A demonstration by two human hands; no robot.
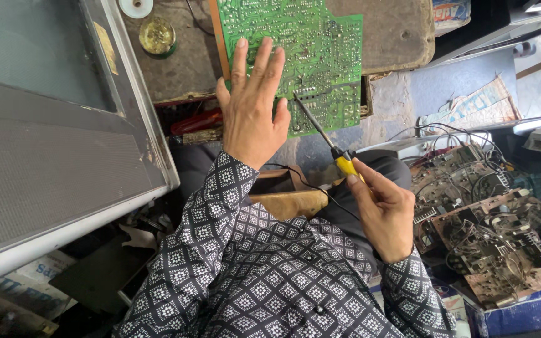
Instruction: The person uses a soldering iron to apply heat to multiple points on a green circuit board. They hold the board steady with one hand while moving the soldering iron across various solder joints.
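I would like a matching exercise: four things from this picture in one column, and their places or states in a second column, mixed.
1. left hand
2. right hand
3. green circuit board
4. round brass tin

a. holds a yellow-handled soldering iron
b. lies on the worn wooden bench, jutting over its edge
c. pressed flat on the board
d. stands left of the board

Pairs: 1-c, 2-a, 3-b, 4-d

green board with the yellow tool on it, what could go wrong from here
1. The board overhangs the bench edge, pinned only by the flat left hand; it might tip or slide.
2. The tool tip sits close to the left fingers; a slip could jab them.
3. The right hand grips the far end, so tip control may be loose.
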